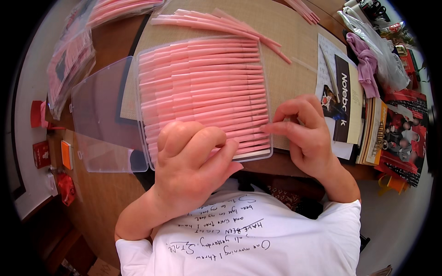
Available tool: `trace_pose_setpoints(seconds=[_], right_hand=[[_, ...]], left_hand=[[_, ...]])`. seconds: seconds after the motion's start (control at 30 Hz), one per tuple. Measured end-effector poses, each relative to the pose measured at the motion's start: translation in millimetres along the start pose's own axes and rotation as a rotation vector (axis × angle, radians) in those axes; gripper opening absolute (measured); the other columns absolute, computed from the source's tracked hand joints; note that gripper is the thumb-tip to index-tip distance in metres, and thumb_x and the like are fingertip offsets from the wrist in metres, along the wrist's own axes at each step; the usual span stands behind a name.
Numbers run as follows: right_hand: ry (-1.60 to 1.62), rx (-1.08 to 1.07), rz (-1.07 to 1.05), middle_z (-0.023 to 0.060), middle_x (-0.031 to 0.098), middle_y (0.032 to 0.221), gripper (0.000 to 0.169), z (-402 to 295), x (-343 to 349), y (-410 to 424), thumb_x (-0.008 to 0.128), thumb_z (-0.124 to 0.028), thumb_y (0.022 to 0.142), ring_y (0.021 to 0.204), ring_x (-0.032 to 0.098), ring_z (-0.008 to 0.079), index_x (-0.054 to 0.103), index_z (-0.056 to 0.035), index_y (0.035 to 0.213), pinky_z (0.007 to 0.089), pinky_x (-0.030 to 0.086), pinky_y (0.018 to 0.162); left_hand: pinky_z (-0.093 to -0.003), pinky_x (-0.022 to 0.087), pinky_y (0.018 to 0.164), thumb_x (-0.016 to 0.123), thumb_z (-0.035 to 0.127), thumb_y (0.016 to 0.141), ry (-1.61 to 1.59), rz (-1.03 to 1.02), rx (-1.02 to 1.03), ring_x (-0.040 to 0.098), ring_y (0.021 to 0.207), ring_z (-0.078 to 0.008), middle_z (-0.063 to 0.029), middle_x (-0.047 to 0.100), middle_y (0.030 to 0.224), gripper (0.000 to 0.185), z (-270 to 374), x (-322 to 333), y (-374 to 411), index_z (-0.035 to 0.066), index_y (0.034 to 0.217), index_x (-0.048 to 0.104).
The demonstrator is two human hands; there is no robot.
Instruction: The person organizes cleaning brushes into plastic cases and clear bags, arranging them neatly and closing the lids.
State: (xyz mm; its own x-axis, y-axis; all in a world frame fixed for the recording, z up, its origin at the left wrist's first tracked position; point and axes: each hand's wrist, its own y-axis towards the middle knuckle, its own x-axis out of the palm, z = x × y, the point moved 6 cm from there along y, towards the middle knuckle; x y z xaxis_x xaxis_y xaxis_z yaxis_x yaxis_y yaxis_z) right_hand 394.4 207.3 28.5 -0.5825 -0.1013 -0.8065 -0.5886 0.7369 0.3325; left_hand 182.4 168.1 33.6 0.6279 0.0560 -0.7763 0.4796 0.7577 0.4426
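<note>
A clear plastic case (271, 138) stands before me with its lid (103, 93) folded out to the left. It is filled with rows of slim pink sticks (203, 82), seemingly wrapped or sleeved, lying side by side. My left hand (193, 155) is over the case's near left part, thumb and index finger close together at the nearest sticks; whether a stick is between them cannot be seen clearly. At the right edge, my right hand (304, 131) touches the tips of the sticks with a fingertip, its fingers curled. One white strip (252, 154) lies along the case's near edge.
More loose pink sticks (221, 24) lie on the woven mat (286, 38) beyond the case, and others (304, 10) at the far right. Plastic bags of pink pieces (70, 62) are at the far left. A pen, papers, notebook (348, 103) and purple cloth (364, 65) lie right.
</note>
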Motion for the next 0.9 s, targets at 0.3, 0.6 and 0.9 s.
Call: trace_pose_setpoints(seconds=[0.3,0.6,0.9], right_hand=[[0.016,0.063,0.042,0.0064,0.066,0.110,0.039,3,-1,3,0.068,0.010,0.073,0.096,0.058,0.0279,0.080,-0.0079,0.106,0.0367,0.049,0.081],[0.030,0.079,0.010,0.0068,0.066,0.112,0.042,5,2,7,0.067,0.013,0.075,0.098,0.058,0.0280,0.080,-0.0081,0.108,0.0360,0.049,0.081],[0.060,0.130,0.041,0.0101,0.063,0.119,0.047,9,6,8,0.061,0.017,0.080,0.104,0.059,0.0287,0.078,-0.0071,0.117,0.0351,0.052,0.085]], left_hand=[[-0.0429,0.044,0.090,0.092,0.031,0.073,-0.026,-0.027,-0.034,0.056,0.101,-0.0271,-0.0028,0.065,0.105,0.043,-3,-3,5,0.009,0.108,0.082],[-0.0412,0.046,0.091,0.093,0.024,0.071,-0.030,-0.020,-0.066,0.057,0.101,-0.0275,-0.0034,0.065,0.105,0.043,-8,-6,8,0.008,0.109,0.082],[-0.0392,0.048,0.088,0.094,0.017,0.071,-0.021,-0.025,-0.114,0.058,0.099,-0.0275,-0.0042,0.066,0.105,0.044,-15,-10,10,0.008,0.112,0.082]])
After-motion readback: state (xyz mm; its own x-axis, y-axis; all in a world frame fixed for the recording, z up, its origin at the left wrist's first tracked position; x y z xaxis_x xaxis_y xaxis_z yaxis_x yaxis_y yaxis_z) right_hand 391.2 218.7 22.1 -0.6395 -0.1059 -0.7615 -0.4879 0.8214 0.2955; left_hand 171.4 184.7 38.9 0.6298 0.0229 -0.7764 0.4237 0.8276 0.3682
